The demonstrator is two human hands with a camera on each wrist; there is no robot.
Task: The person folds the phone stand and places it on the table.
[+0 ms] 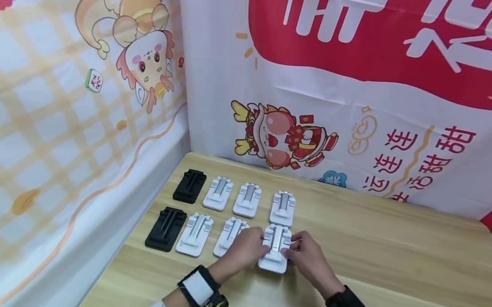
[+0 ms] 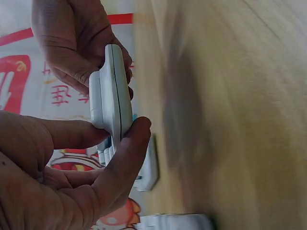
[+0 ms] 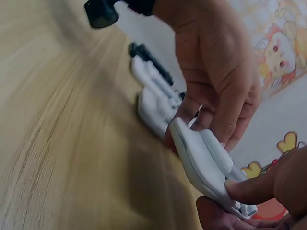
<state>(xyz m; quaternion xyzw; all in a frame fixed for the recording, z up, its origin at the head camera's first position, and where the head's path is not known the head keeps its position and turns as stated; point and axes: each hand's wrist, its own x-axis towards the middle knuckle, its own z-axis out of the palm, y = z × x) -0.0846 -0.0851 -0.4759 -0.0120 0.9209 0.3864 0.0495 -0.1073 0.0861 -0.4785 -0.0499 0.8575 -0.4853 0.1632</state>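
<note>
Both hands hold a white folded phone stand [image 1: 273, 263] in front of the person, one at each side. The left hand [image 1: 246, 247] pinches its left edge between thumb and fingers, and the right hand [image 1: 308, 259] pinches the opposite edge. In the left wrist view the stand [image 2: 119, 91] is seen edge-on, raised off the wooden table with a shadow beside it. The right wrist view shows the right thumb pressed on the hinge side of the stand [image 3: 196, 153]. Just left, another white stand [image 1: 227, 234] is partly hidden by the left hand.
More folded stands lie in two rows on the wooden table [image 1: 387, 242]: black ones [image 1: 189, 186] at the left end, then white ones [image 1: 218, 193]. A white stand [image 1: 282, 211] lies directly behind the held one. Printed cloth [image 1: 212, 61] hangs along the back and left.
</note>
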